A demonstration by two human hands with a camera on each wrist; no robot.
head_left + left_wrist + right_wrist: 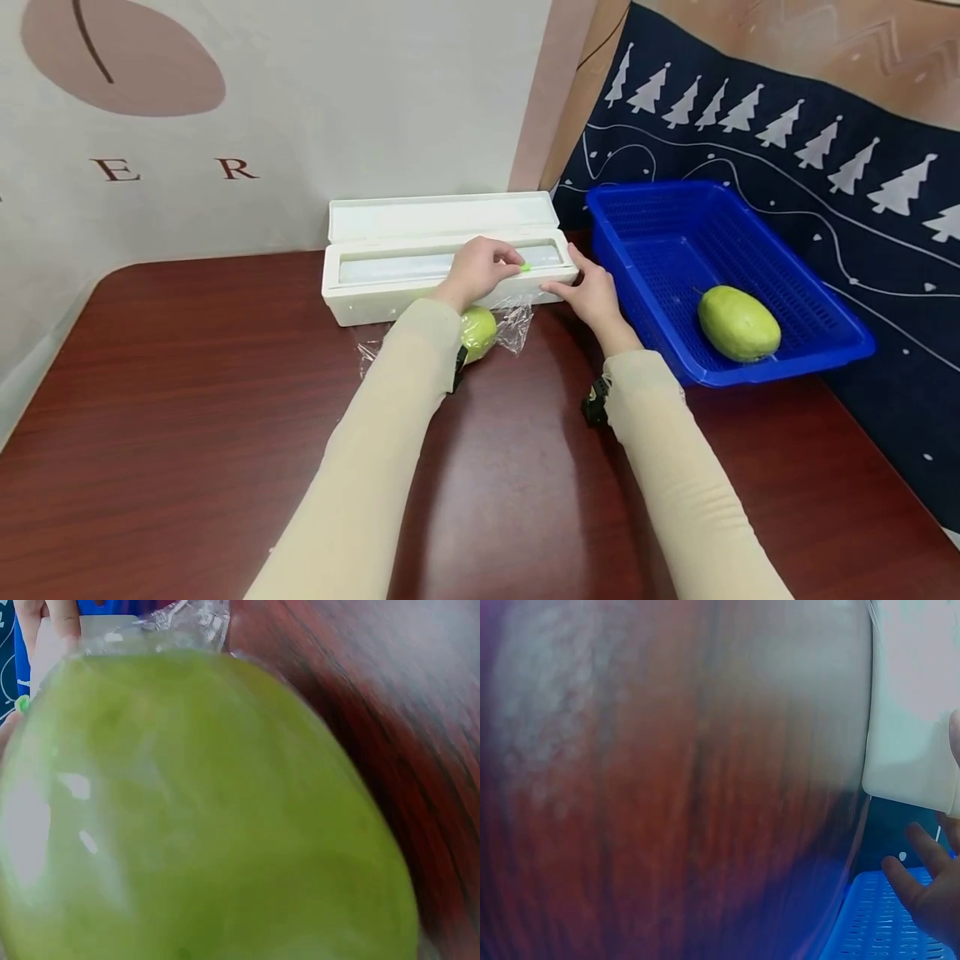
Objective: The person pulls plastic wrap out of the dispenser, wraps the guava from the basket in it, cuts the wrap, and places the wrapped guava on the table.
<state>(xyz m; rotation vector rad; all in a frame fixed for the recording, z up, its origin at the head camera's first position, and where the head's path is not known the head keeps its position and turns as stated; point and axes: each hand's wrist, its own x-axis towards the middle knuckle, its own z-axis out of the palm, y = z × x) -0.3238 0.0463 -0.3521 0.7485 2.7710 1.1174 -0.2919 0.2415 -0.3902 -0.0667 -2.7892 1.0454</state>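
A white cling film box (360, 307) stands at the back of the table, its lid tipped back against the wall. My left hand (477, 271) pinches the small green slider (526, 267) near the right end of the box's front edge. At that same end, my right hand (596, 298) grips the corner, thumb at the front and fingers over the side. Under my left wrist lies a green oval fruit (210, 810) in crinkled clear cling film (516, 327), partly hidden by the sleeve in the head view. Fingers of the right hand (934, 896) also show in the right wrist view.
To the right, a blue plastic basket (795, 362) holds another green oval fruit (738, 323). A pale wall (420, 100) rises right behind the box. Dark cloth with white trees (862, 250) hangs behind the basket. The brown table (187, 400) extends to the left and front.
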